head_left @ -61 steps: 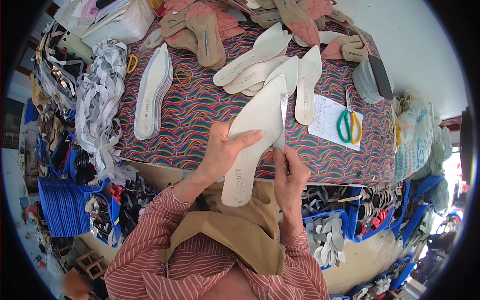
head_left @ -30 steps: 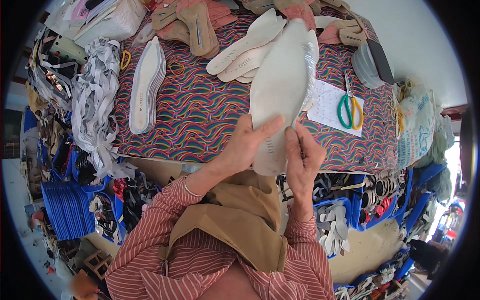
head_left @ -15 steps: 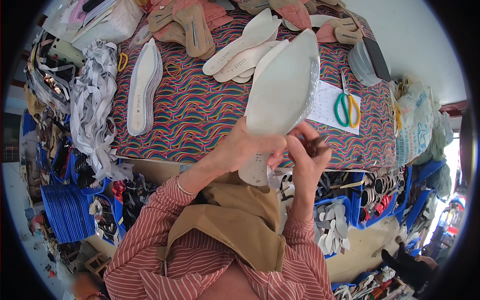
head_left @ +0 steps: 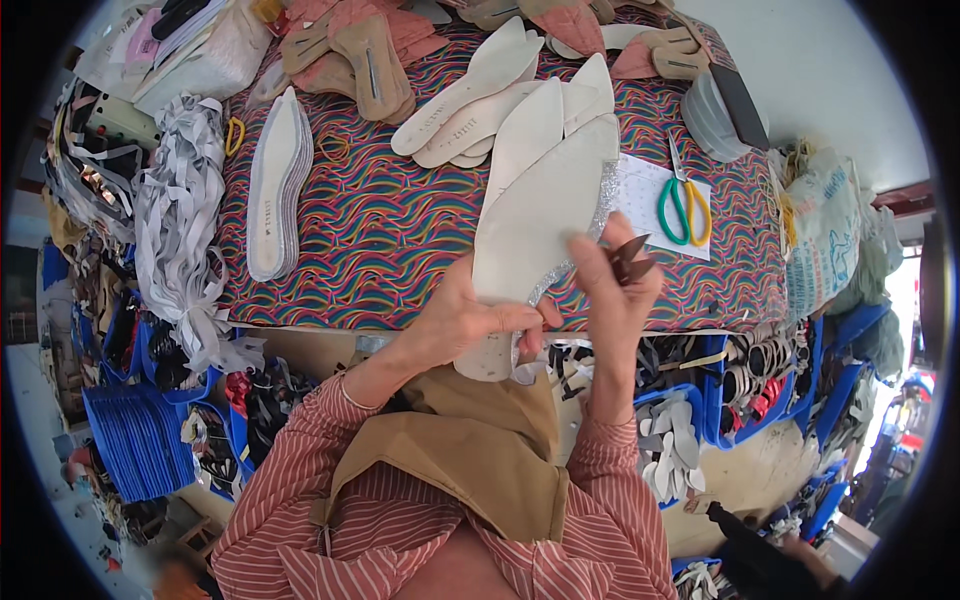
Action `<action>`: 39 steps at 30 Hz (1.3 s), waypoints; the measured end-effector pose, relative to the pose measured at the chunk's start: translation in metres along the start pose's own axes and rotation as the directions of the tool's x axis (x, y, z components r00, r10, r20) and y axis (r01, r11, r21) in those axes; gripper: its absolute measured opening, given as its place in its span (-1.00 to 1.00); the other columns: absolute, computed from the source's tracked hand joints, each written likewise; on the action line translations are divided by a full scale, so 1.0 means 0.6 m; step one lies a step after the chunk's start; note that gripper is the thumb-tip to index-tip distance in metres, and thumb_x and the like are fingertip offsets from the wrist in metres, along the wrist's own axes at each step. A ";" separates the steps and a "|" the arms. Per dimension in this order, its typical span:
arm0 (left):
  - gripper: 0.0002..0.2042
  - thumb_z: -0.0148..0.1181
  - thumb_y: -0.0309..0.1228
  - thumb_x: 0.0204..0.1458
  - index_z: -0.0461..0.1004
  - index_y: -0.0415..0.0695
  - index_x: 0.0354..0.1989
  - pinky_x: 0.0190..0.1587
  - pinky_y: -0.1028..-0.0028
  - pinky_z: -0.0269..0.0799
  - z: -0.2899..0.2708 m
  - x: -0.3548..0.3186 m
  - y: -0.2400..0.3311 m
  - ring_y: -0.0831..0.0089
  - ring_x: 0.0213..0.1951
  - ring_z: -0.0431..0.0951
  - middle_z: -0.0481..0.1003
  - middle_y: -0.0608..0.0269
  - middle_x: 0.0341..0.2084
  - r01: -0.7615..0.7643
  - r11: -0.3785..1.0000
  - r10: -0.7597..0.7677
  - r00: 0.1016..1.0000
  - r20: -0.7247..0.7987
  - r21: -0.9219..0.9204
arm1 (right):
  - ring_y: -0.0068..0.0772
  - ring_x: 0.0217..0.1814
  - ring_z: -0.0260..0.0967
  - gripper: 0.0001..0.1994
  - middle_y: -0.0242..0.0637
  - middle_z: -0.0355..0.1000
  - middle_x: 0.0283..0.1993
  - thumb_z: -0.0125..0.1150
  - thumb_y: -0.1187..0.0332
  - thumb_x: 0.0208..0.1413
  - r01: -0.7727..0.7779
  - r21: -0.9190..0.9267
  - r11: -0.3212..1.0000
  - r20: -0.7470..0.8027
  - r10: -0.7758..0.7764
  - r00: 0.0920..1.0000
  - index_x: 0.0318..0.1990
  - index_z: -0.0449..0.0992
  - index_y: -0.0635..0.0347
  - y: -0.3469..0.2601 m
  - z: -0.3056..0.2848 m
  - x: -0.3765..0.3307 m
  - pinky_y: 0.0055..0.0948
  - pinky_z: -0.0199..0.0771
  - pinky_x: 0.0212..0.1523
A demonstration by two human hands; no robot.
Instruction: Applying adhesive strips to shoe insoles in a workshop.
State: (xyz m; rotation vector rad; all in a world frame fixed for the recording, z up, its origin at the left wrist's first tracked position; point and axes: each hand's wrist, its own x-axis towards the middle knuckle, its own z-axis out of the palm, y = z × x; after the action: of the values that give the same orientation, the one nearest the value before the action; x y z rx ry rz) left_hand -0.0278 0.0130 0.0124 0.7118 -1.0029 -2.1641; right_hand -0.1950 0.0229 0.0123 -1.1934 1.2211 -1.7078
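Head view, white insole (head_left: 550, 215) reaching past left hand (head_left: 460, 318) clasping it, right hand (head_left: 612, 290) near its edge, clutching dark object (head_left: 629, 264)

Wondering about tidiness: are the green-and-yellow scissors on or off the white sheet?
Partly on: the scissors' handles lie on the sheet; the blade tips poke past it.

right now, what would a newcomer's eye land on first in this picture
The tablecloth patterned in rainbow-coloured waves, spread across the centre, jumps out first. Near its front edge, the person's left grip holds a white, sole-shaped piece with a glittery silver right edge. Right of that, metal scissors with one green and one yellow handle lie on a white paper sheet.
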 end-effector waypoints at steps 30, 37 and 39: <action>-0.84 0.05 -0.47 0.16 0.48 -0.26 -0.16 -0.22 0.54 0.38 -0.026 0.044 0.041 0.50 -0.32 0.48 0.54 0.14 -0.33 -0.406 0.832 0.401 0.911 -0.097 -0.378 | -0.68 -0.61 0.01 -0.84 -0.52 0.28 -0.62 0.09 0.58 0.11 -0.114 -0.263 0.958 0.115 0.149 0.982 -0.20 0.57 0.33 0.006 0.007 -0.109 -0.67 0.01 -0.55; -0.76 0.13 -0.48 0.11 0.47 -0.28 -0.06 -0.19 0.45 0.48 -0.027 -0.010 0.013 0.33 -0.25 0.57 0.57 -0.02 -0.26 -0.104 0.991 0.069 0.939 -0.337 -0.086 | -0.69 -0.60 0.00 -0.89 -0.52 0.25 -0.62 0.12 0.57 0.07 -0.053 -0.383 0.922 0.168 0.125 0.978 -0.28 0.56 0.33 -0.015 -0.024 -0.071 -0.67 -0.01 -0.55; -0.72 0.27 -0.52 -0.02 0.51 -0.31 -0.10 -0.14 0.38 0.52 -0.044 -0.042 0.045 0.21 -0.19 0.59 0.57 -0.05 -0.17 0.291 0.955 -0.295 0.951 0.086 0.059 | -0.69 -0.60 0.00 -0.89 -0.53 0.26 -0.62 0.13 0.57 0.06 -0.042 -0.370 0.928 0.200 0.124 0.972 -0.28 0.56 0.33 -0.022 -0.042 -0.049 -0.67 -0.02 -0.55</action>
State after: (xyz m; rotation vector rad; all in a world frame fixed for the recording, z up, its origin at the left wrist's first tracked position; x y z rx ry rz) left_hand 0.0154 0.0062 0.0244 0.8320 -1.0529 -2.4572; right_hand -0.2099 0.0610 0.0134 -1.4809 1.4658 -1.2772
